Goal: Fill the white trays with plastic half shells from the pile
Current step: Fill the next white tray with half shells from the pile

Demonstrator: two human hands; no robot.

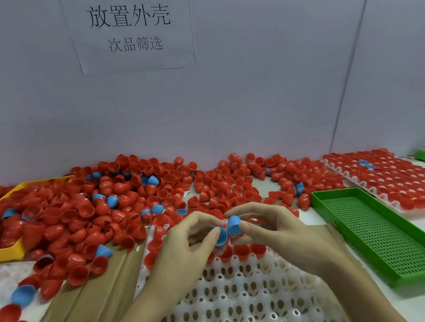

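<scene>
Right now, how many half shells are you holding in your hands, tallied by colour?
Blue half shells: 2, one pinched in the left hand, one in the right hand
Red half shells: 0 held; they lie in the pile and in trays
Total held: 2

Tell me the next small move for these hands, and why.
Probably lower the two blue half shells into open sockets of the white tray. The left hand pinches one blue shell, the right hand the other, both over the tray, where only the far row holds red shells.
</scene>
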